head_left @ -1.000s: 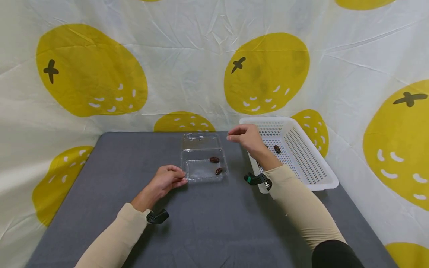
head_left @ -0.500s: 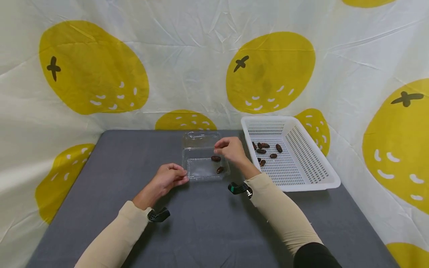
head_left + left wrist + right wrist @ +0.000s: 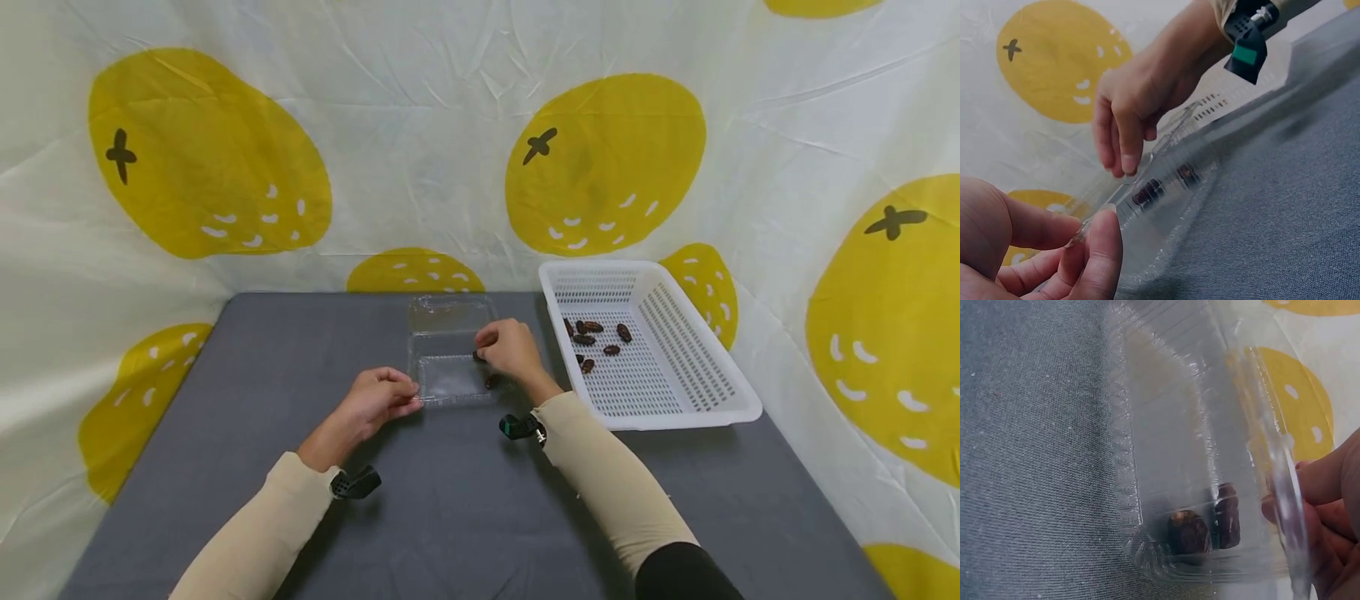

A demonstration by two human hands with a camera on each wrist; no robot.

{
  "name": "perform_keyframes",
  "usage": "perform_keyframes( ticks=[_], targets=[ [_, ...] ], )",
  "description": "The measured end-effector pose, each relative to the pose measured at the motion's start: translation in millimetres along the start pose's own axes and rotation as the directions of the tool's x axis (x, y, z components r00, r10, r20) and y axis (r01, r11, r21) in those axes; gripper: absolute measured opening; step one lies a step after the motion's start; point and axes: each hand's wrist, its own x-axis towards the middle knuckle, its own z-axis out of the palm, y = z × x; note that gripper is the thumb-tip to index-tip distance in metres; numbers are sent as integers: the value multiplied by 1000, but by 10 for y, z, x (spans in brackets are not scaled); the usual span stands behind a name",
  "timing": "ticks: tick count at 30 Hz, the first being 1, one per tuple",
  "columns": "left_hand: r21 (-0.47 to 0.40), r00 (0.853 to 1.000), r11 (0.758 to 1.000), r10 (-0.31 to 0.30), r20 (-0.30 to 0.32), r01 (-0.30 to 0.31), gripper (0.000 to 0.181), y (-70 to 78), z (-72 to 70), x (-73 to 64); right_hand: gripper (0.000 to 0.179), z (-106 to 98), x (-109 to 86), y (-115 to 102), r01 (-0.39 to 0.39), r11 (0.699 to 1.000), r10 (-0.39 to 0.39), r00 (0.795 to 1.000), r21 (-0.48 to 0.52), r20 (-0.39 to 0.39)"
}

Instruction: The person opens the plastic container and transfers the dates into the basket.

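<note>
A clear plastic clamshell box [image 3: 450, 385] stands on the table with its lid [image 3: 448, 315] raised at the back. My left hand [image 3: 381, 395] pinches its near left corner; the left wrist view shows thumb and fingers on the rim. My right hand [image 3: 512, 350] is bent down over the box's right side, fingertips close together. Whether anything is between them is hidden. Two dark brown dates, one wrinkled date [image 3: 1227, 515] and another date [image 3: 1188, 536], lie in the box below those fingertips. In the head view the right hand partly covers them.
To the right stands a white perforated basket [image 3: 678, 392] with several loose dates [image 3: 592, 327] toward its left side. The grey cloth-covered table [image 3: 450, 500] ends at the back against a white curtain [image 3: 420, 167] printed with yellow fruit.
My right hand has moved left from beside the basket to the box and come down over its right side. My left hand keeps its grip on the corner.
</note>
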Motion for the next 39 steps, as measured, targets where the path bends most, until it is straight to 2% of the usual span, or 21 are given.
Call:
perform_keyframes(
  ticks=[7, 13, 19, 28, 33, 39],
  targets=[
    [-5, 1000, 1000, 3, 0, -3, 10, -12, 13, -12, 21, 68, 75, 19, -3, 989, 9, 999, -149, 39],
    [0, 1000, 1000, 0, -9, 0, 8, -21, 9, -18, 29, 89, 117, -11, 10, 955, 19, 995, -295, 97],
    [1, 1000, 1000, 0, -16, 0, 10, -34, 3, -7, 23, 113, 137, -20, 68, 921, -24, 993, -385, 119],
    [-1, 1000, 1000, 5, -15, -5, 8, -45, 7, 16, 22, 150, 157, -9, 165, 878, -114, 984, -449, 138],
    [5, 1000, 1000, 11, -17, -11, 9, -51, 8, 9, 21, 149, 127, -14, 221, 872, -161, 972, -437, 171],
    [18, 999, 1000, 7, -38, -6, 8, -44, 39, 10, 21, 148, 112, 23, 256, 869, -203, 965, -422, 168]
  ],
)
